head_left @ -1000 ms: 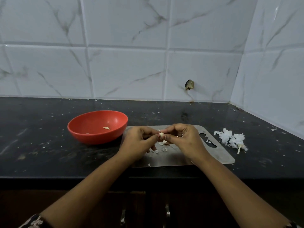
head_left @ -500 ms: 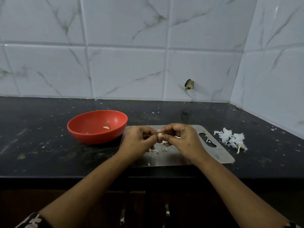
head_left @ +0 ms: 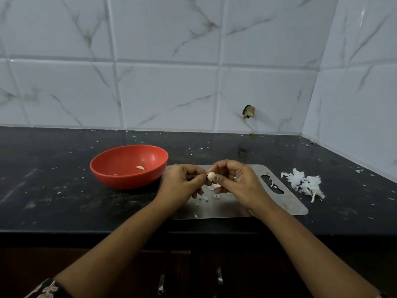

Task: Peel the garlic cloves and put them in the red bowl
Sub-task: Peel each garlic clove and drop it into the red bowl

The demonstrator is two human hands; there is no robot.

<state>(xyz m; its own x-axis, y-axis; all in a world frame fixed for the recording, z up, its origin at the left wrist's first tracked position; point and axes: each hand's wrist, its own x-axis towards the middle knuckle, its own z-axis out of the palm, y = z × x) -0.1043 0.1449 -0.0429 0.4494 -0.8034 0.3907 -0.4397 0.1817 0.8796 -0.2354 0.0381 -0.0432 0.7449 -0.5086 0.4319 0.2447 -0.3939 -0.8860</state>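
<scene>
A black tabletop [head_left: 64,201] runs along a white marble-patterned tiled wall [head_left: 167,93], which has a small dark broken hole [head_left: 248,111] low on the right. The surface is dusted with pale flecks. A flat steel cutting board [head_left: 279,203] with a slotted handle cutout lies near the front edge. To its right, apart from it, sits a heap of white garlic skins [head_left: 303,183] with a stalk sticking out. Small peel scraps [head_left: 207,197] lie on the board under the hands.

The red bowl [head_left: 120,181] stands just beside the board's left end, near the left hand [head_left: 180,183]. One peeled clove [head_left: 140,167] lies inside it, along with a smaller pale bit. Nothing stands between the hands and the bowl.

Both hands are raised a little above the board, knuckles up, fingertips meeting in the middle. The garlic clove [head_left: 211,175] is held between them. The left hand's grip is closed on the clove's left side, thumb and fingertips pinching it. The right hand [head_left: 238,181] has its grip closed on the right side, with the thumb under the clove and the fingers arched over it. A ring [head_left: 235,178] shows on one right finger. Both forearms reach in from the lower corners, and a patterned sleeve [head_left: 46,289] shows at the left arm.
</scene>
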